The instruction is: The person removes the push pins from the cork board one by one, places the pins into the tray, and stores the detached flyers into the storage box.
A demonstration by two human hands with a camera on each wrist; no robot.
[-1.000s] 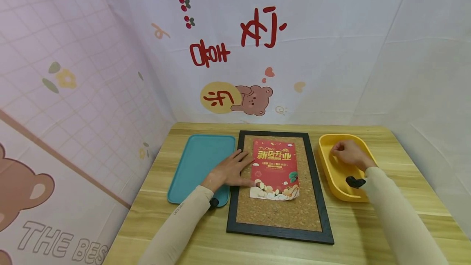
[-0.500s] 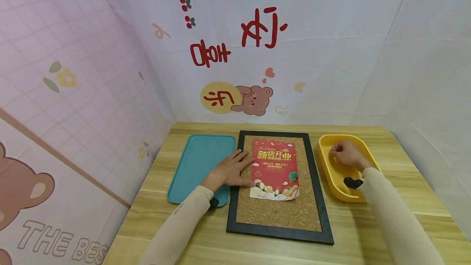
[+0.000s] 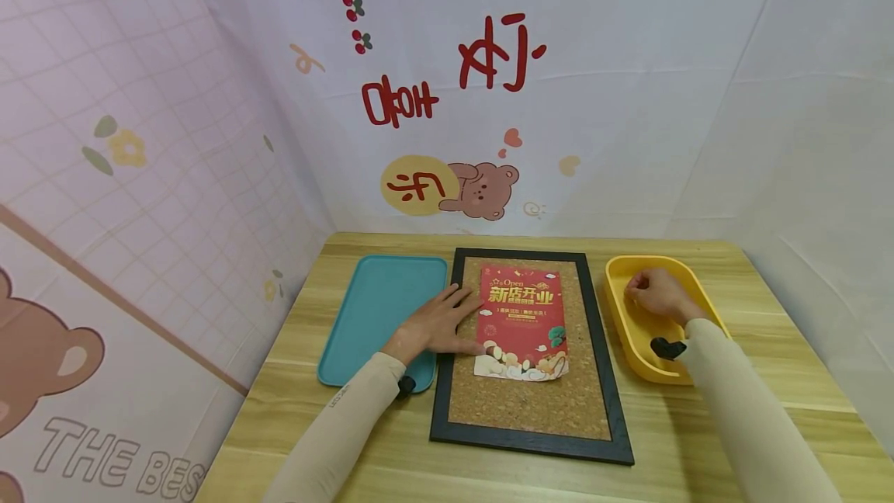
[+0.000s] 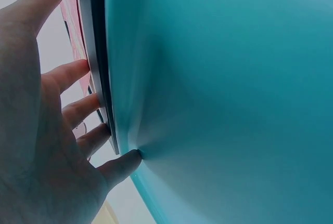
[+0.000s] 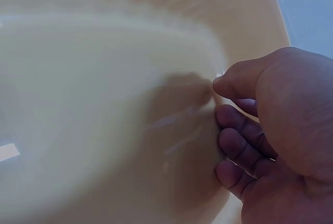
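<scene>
The poster (image 3: pixel 524 324), red with gold lettering, lies face up toward twelve o'clock on my black-framed cork board (image 3: pixel 524 411), itself flat. My left hand (image 3: pixel 438 324) rests with fingers spread at the poster's nine o'clock edge. The rounded yellow bin (image 3: pixel 648 372) sits at three o'clock; my right hand (image 3: pixel 663 292) curls inside toward its ten o'clock, any grip unclear.

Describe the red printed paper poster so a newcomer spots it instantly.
On the wood-grain table, find the black-framed rectangular cork board between the flat blue tray and the yellow rounded-corner tub. The red paper poster lies on that board, the person's left hand at its left edge. Gold lettering sets it apart from the plain tray and tub.
</scene>
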